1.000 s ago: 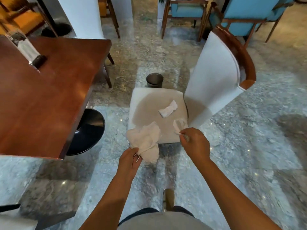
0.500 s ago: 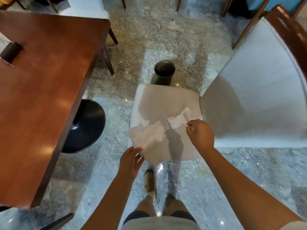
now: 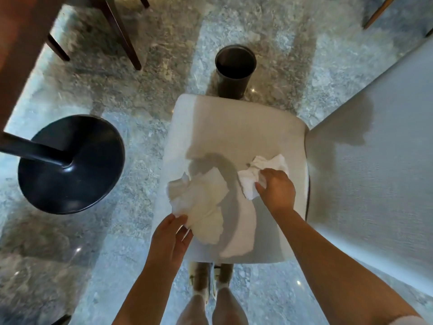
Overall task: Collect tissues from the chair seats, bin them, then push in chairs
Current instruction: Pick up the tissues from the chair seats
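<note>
A white upholstered chair seat fills the middle of the view, its tall white backrest on the right. My left hand pinches a large crumpled bunch of white tissues over the seat's near left edge. My right hand closes on smaller crumpled tissues over the right part of the seat; whether they still touch it I cannot tell. A dark round bin, open at the top, stands on the floor just past the far edge of the seat.
A black round table base with its post sits on the marble floor at left, under a brown wooden table. Dark chair legs stand at the upper left. My feet are at the seat's near edge.
I have leaned further over the seat, so chair and bin look larger. My right hand went from the near tissue to the further one and gathered both. The left hand's bunch stayed put.
</note>
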{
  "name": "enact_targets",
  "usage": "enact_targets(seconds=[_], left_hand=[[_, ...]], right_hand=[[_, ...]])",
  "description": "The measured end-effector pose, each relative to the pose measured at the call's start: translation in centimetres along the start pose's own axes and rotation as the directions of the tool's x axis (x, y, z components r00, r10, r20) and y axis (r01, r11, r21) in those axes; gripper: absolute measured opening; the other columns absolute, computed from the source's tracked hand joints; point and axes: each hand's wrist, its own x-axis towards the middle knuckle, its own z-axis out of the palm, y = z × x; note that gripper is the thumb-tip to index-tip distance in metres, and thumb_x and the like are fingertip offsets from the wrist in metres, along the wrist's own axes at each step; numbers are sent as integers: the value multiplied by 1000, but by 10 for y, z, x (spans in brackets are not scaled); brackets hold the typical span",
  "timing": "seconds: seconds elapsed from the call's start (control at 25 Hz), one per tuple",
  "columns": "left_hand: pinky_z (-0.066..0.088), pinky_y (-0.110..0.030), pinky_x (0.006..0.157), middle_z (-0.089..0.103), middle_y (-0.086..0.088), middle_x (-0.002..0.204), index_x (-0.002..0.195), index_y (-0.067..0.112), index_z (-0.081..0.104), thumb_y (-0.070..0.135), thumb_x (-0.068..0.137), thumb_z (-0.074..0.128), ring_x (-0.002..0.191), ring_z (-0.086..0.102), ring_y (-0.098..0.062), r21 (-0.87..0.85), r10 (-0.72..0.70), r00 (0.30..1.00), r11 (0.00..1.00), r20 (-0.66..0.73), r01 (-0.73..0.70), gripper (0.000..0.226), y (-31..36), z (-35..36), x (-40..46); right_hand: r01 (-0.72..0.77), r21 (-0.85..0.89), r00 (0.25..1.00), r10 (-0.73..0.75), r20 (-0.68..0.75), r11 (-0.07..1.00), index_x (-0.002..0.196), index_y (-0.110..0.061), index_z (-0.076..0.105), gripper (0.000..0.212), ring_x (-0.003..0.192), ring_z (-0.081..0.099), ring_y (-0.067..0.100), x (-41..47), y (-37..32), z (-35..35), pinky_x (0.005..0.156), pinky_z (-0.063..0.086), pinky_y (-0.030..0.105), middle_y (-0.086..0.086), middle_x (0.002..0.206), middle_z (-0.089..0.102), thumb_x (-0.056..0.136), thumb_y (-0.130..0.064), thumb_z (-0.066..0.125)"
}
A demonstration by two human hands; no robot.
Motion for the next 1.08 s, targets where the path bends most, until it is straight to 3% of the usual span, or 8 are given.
enact_targets(seconds=[0.08, 0.2, 0.28, 0.36, 0.44, 0.52, 0.8, 1.08], left_hand=[[57, -35, 78, 64, -12, 108, 109, 6, 60, -3, 89, 46, 99, 62, -25, -20, -12, 1000, 1000, -24, 11, 26, -7, -3, 10], [59, -32, 74, 67, -10, 97, 95, 9, 64, -3, 87, 48, 92, 64, -23, -11, -11, 999, 1000, -47, 10, 21, -13, -5, 18], [58, -33, 77, 67, -11, 100, 98, 9, 63, -3, 87, 49, 95, 64, -24, -11, -6, 999, 1000, -43, 6, 21, -15, -6, 20], [56, -32, 80, 67, -10, 99, 95, 10, 64, -1, 87, 50, 96, 63, -24, -3, -1, 999, 1000, -32, 1, 20, -16, -6, 20], [58, -30, 78, 70, -7, 93, 90, 11, 67, 0, 87, 51, 93, 64, -22, 27, 1, 1000, 1000, -26, 0, 20, -16, -5, 18], [59, -28, 72, 72, -4, 86, 85, 12, 68, -1, 87, 52, 89, 66, -21, 33, -4, 999, 999, -36, 5, 21, -18, -3, 16], [59, -25, 61, 70, -4, 83, 86, 11, 64, -2, 84, 54, 79, 68, -18, 1, -10, 1000, 1000, -2, 10, 16, -1, 18, -37], [55, -23, 58, 69, 1, 72, 75, 15, 62, 1, 85, 54, 69, 65, -13, 245, 58, 990, 966, 127, -88, 19, 34, 28, -153]], right_hand=[[33, -113, 992, -18, 124, 993, 128, -15, 50, 50, 126, 45, 26, 0, 9, 19, 103, 35, 40, 9, 137, 52, 86, -40, 60], [77, -197, 988, -49, 143, 977, 134, -18, 44, 49, 135, 35, 26, -8, 15, 39, 112, 22, 44, 8, 146, 41, 90, -37, 54], [112, -160, 992, -102, 72, 981, 122, -10, 57, 40, 125, 48, 36, -10, 15, 42, 105, 35, 51, 18, 134, 54, 85, -21, 66], [156, -132, 988, -156, 9, 979, 104, -3, 68, 36, 104, 62, 42, -8, 16, 38, 89, 50, 53, 24, 113, 66, 70, -7, 79], [200, -118, 980, -201, 7, 973, 91, 0, 71, 35, 85, 69, 41, -7, 17, 30, 70, 58, 48, 24, 96, 72, 59, 1, 84], [209, -66, 978, -209, 20, 976, 87, 0, 71, 28, 76, 69, 39, -8, 18, 20, 61, 59, 43, 22, 89, 73, 61, 5, 81], [199, 68, 969, -186, -163, 978, 93, -6, 73, 24, 82, 69, 35, -60, -18, -72, 71, 59, 40, 15, 95, 74, 70, 1, 75], [102, 118, 979, -79, -187, 988, 104, -12, 69, 24, 95, 62, 30, -194, -55, -181, 78, 52, 36, 10, 109, 69, 81, -8, 65]])
